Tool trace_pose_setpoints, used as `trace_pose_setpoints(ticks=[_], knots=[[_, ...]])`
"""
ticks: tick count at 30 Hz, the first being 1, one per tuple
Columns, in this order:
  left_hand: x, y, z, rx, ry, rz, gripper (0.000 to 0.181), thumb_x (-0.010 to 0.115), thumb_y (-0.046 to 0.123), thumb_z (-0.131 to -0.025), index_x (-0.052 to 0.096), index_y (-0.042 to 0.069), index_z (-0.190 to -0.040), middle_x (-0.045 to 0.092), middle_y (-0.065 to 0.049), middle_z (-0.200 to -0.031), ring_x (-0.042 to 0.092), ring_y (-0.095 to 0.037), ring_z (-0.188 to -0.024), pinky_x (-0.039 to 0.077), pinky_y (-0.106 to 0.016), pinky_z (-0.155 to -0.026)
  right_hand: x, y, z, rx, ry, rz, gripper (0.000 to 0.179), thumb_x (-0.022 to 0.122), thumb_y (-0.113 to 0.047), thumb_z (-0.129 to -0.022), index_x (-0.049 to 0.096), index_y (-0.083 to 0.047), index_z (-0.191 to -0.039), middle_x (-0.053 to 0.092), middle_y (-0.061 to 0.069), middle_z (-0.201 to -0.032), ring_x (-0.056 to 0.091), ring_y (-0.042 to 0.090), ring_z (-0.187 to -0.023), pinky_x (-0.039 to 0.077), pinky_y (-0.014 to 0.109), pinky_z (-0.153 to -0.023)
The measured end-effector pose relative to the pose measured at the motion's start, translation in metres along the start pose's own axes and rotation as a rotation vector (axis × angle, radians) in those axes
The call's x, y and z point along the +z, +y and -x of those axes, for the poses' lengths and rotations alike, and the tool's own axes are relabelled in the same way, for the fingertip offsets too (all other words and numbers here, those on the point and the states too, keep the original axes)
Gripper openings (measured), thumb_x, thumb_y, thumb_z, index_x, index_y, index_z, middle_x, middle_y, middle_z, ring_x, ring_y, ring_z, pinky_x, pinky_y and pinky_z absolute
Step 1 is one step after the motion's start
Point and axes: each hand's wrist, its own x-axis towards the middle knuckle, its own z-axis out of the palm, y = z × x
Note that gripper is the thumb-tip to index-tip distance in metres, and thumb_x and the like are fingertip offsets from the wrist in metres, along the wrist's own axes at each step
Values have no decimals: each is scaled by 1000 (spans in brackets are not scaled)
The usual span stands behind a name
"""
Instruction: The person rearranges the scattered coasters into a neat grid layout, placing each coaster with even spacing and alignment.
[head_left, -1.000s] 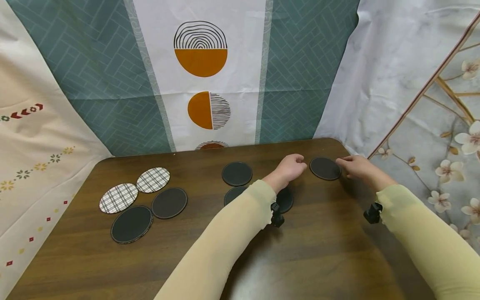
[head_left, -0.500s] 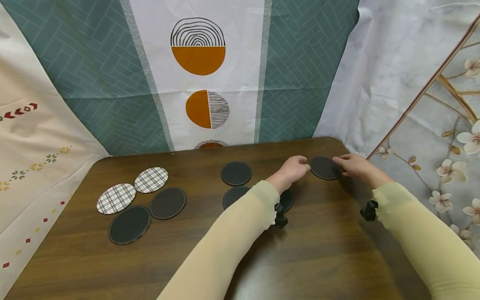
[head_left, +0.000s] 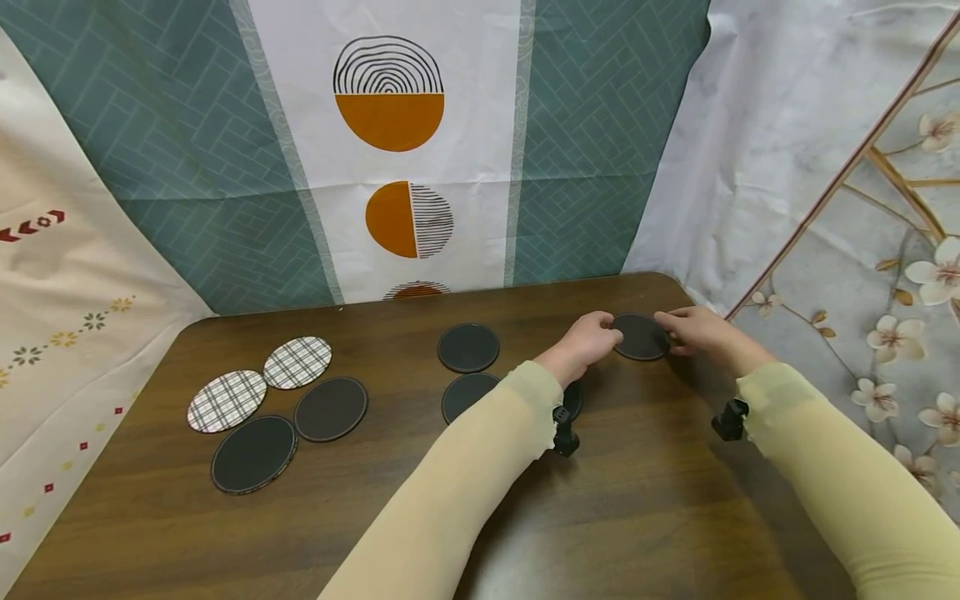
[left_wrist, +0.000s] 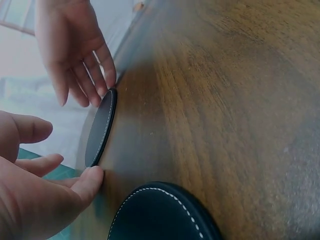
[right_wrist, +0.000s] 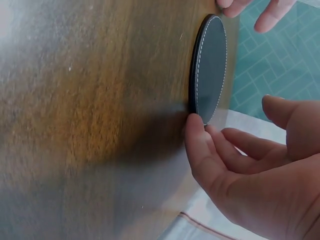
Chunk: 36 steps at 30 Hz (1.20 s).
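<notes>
A round black coaster (head_left: 640, 337) with pale edge stitching lies flat on the table at the back right, between both hands. My left hand (head_left: 587, 340) touches its left edge with fingertips, its thumb held apart in the left wrist view. On the opposite edge, my right hand (head_left: 701, 335) has its fingertips against the rim, thumb also away from the coaster (right_wrist: 211, 70). Neither hand curls round it. Another black coaster (head_left: 468, 347) lies further left, with one more (head_left: 467, 394) in front of it, partly covered by my left sleeve. A third dark coaster (head_left: 573, 400) is mostly hidden behind the left wrist.
At the table's left, two plaid coasters (head_left: 227, 401) and two dark ones (head_left: 254, 454) form a cluster. The wooden table (head_left: 622, 517) ends at a patterned cloth backdrop (head_left: 600, 150) behind and a floral cloth (head_left: 862, 333) on the right.
My right hand has moved slightly left, and the coaster between the hands has shifted a little left with it. My left hand has come up against the coaster's left edge.
</notes>
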Motion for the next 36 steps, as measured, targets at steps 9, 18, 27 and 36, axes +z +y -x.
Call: trace_pose_setpoints(ticks=[9,18,27,36], knots=[[-2,-2,1,22,12,13,48,61,20,-98,53,9,-145,53,-4,-145,51,-22,-130,45,-43,-103,5,-6,0,26,-37,-143,79,44,-44,-107,17,16,-153,36,27,-142,48,23,-110,48,43,-102],[-6,0,6,1,29,43,45,63,19,-98,56,10,-141,55,-4,-142,54,-22,-125,46,-43,-102,9,-10,3,106,-80,-342,75,40,-36,-109,2,7,-158,15,31,-160,37,33,-132,46,41,-104],[-16,-3,11,12,18,56,47,61,19,-98,54,12,-144,51,-4,-147,53,-22,-127,46,-43,-102,16,-15,3,96,-81,-423,74,41,-33,-109,2,7,-158,14,29,-160,30,37,-141,46,39,-104],[-32,-8,11,71,33,53,51,66,13,-95,53,11,-145,49,-11,-149,51,-24,-131,48,-40,-99,28,-24,6,71,-44,-464,68,49,-28,-107,16,8,-155,35,11,-126,55,13,-99,51,34,-97]])
